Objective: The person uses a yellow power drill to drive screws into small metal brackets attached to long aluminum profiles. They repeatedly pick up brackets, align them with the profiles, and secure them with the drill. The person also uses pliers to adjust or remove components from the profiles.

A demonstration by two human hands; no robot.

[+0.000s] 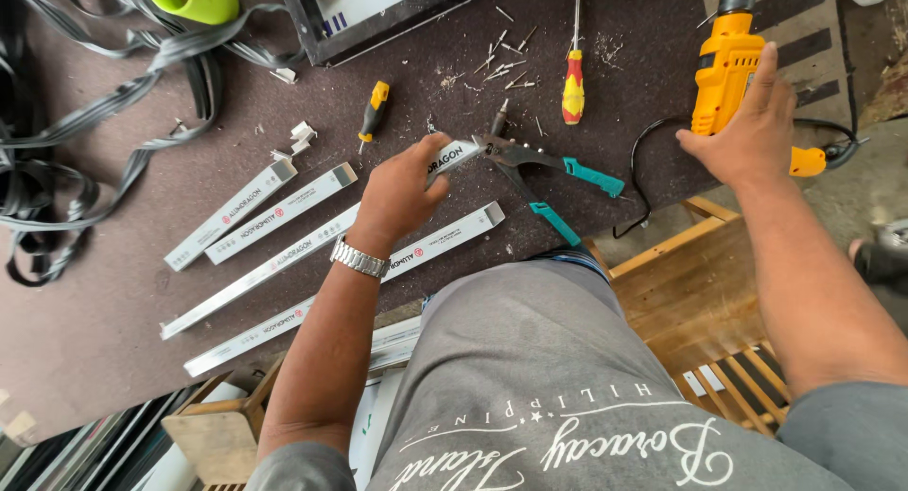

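White aluminium profile piece [452, 158] is sitting pinched in the left hand [402, 193], fingers closing round its near end, just above the dark worktop [95, 330] at centre. Its far-right end is touching the nose of the teal-handled snips [539, 174], which are lying open on the worktop just right of that hand.

Right hand [752, 131] is resting well apart, far right, palm down and fingers spreading over the body of the orange power drill [733, 70]; not wrapping it fully, more pressing on top. Drill's black cord [643, 184] is looping back toward the table edge.

Four more white profile lengths [284, 245] are lying in a diagonal row left and near of the left hand, one passing under the wrist with the metal watch [359, 258].

Farther out: red-and-yellow screwdriver [573, 89] lying beyond the snips, small yellow-black screwdriver [373, 111] beyond the left hand, loose screws [506, 65] scattering between them. Black rubber gasket strips [85, 122] are tangling at far left.
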